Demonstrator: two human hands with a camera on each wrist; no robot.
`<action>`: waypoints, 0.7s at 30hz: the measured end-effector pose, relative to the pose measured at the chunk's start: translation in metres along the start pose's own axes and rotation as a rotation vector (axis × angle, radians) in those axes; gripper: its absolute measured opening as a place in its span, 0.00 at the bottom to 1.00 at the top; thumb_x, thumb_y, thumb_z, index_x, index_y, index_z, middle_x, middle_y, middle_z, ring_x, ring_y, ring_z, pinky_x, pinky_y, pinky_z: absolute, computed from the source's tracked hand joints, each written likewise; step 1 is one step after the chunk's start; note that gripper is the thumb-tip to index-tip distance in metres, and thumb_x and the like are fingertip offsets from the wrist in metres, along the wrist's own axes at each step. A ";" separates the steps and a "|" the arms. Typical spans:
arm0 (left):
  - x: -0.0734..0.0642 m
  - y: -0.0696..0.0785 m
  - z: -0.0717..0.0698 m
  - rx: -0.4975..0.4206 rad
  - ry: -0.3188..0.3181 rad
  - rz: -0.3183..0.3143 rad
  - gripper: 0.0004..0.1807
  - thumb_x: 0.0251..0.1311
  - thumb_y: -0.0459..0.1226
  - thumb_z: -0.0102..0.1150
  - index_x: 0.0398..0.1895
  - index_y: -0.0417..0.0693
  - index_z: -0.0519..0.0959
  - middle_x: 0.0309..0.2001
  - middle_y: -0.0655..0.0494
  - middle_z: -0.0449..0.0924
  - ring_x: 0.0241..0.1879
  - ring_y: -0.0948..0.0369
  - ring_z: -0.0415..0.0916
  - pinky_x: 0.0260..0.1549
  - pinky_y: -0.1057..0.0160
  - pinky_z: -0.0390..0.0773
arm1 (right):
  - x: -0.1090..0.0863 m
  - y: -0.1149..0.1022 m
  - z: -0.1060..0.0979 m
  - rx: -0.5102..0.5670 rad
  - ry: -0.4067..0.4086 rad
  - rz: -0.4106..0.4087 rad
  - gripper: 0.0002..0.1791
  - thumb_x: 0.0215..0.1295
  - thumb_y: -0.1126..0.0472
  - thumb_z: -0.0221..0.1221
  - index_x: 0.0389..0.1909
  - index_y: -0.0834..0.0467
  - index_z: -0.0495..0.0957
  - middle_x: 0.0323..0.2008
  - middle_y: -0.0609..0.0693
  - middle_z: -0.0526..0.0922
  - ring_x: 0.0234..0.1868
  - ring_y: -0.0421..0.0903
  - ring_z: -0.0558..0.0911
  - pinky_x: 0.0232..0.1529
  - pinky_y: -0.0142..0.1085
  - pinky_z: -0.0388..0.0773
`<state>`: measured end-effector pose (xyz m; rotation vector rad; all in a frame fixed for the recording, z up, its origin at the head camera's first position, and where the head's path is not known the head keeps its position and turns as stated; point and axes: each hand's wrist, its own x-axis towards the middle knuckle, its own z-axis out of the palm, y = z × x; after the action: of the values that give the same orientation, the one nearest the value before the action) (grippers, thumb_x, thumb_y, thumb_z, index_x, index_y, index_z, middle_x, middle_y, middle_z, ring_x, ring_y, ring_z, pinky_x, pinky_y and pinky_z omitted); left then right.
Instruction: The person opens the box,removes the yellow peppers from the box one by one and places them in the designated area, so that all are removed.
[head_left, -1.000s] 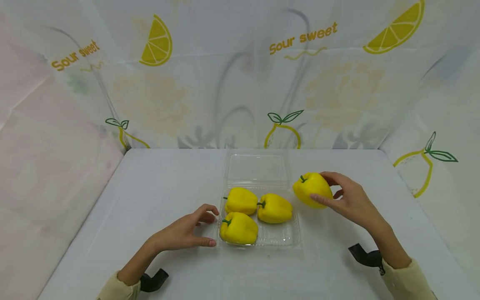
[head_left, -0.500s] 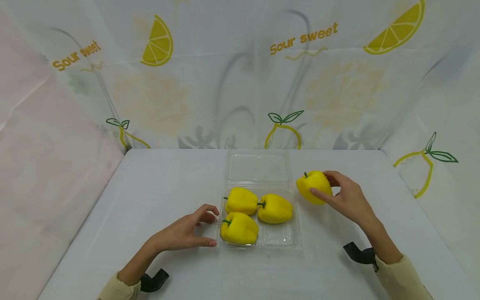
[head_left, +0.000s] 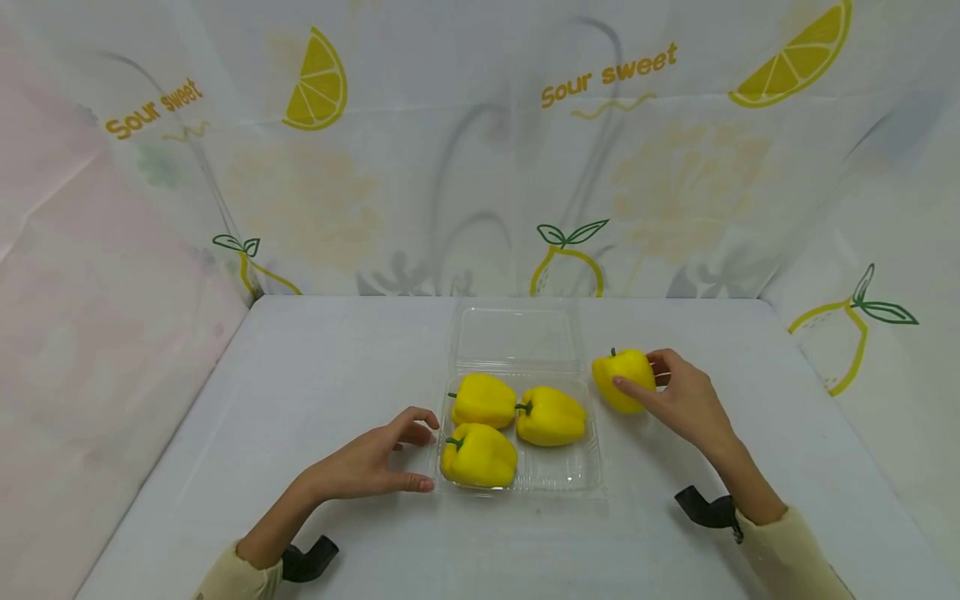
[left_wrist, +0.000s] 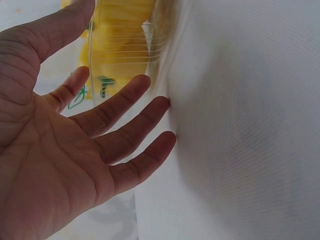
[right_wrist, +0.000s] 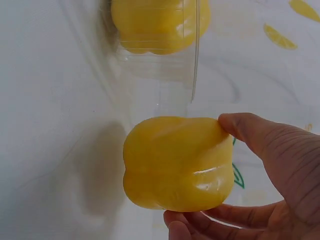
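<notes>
My right hand [head_left: 686, 402] holds a yellow bell pepper [head_left: 621, 375] between thumb and fingers, just right of a clear plastic clamshell box [head_left: 558, 477]. In the right wrist view the pepper [right_wrist: 177, 165] shows its lobed underside, with a shadow beside it on the tabletop. Three more yellow peppers lie in the box: one at back left [head_left: 482, 400], one at front left [head_left: 480, 455], one at right [head_left: 551, 416]. Beside the box's left wall, my left hand [head_left: 367, 462] has relaxed, spread fingers and holds nothing. Its fingertips [left_wrist: 162, 102] are close to the wall; contact there is unclear.
The box's clear lid [head_left: 516, 335] lies folded back toward the rear of the white table [head_left: 337, 350]. Behind the table hangs a lemon-printed cloth [head_left: 450, 167]. Each wrist bears a black curved mount, such as the right mount [head_left: 705, 507].
The right hand has moved slightly left, and the pepper in it has tilted so its stem points more upward; it rose a little, then sank. The left hand has stayed in place.
</notes>
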<state>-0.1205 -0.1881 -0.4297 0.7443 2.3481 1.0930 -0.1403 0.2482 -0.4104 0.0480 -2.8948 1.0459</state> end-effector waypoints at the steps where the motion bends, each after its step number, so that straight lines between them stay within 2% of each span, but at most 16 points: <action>1: 0.000 0.000 0.000 0.000 0.000 0.003 0.37 0.56 0.48 0.72 0.63 0.60 0.60 0.59 0.52 0.75 0.59 0.51 0.72 0.58 0.41 0.70 | 0.000 -0.001 0.000 -0.002 -0.001 0.013 0.41 0.61 0.37 0.64 0.58 0.69 0.69 0.51 0.66 0.78 0.49 0.60 0.79 0.44 0.52 0.80; 8: 0.000 0.001 -0.001 0.003 0.000 -0.001 0.37 0.55 0.48 0.72 0.63 0.61 0.60 0.59 0.53 0.75 0.59 0.53 0.72 0.59 0.43 0.69 | -0.001 -0.003 0.001 -0.021 -0.007 0.075 0.42 0.60 0.34 0.62 0.54 0.70 0.70 0.47 0.68 0.79 0.45 0.60 0.80 0.36 0.45 0.81; 13: 0.000 0.002 -0.001 -0.008 -0.010 0.008 0.36 0.56 0.47 0.72 0.63 0.60 0.60 0.59 0.51 0.75 0.59 0.51 0.72 0.58 0.41 0.69 | -0.002 -0.001 0.004 -0.045 -0.028 0.098 0.43 0.60 0.33 0.62 0.52 0.71 0.69 0.42 0.66 0.80 0.36 0.55 0.79 0.29 0.39 0.78; 17: 0.000 0.002 -0.001 -0.017 -0.016 0.010 0.36 0.56 0.47 0.72 0.63 0.59 0.60 0.59 0.51 0.75 0.60 0.50 0.72 0.58 0.40 0.69 | -0.003 -0.002 0.006 -0.045 -0.050 0.122 0.44 0.60 0.33 0.61 0.52 0.72 0.67 0.37 0.63 0.79 0.29 0.51 0.76 0.27 0.37 0.74; 21: 0.000 0.002 -0.001 -0.011 -0.012 0.000 0.36 0.56 0.47 0.72 0.63 0.59 0.60 0.59 0.51 0.75 0.60 0.51 0.72 0.59 0.41 0.69 | -0.003 -0.002 0.007 -0.045 -0.074 0.142 0.46 0.61 0.32 0.60 0.54 0.73 0.64 0.36 0.62 0.79 0.27 0.49 0.76 0.26 0.37 0.74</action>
<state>-0.1204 -0.1874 -0.4274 0.7449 2.3303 1.0969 -0.1375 0.2427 -0.4147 -0.1260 -3.0258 1.0198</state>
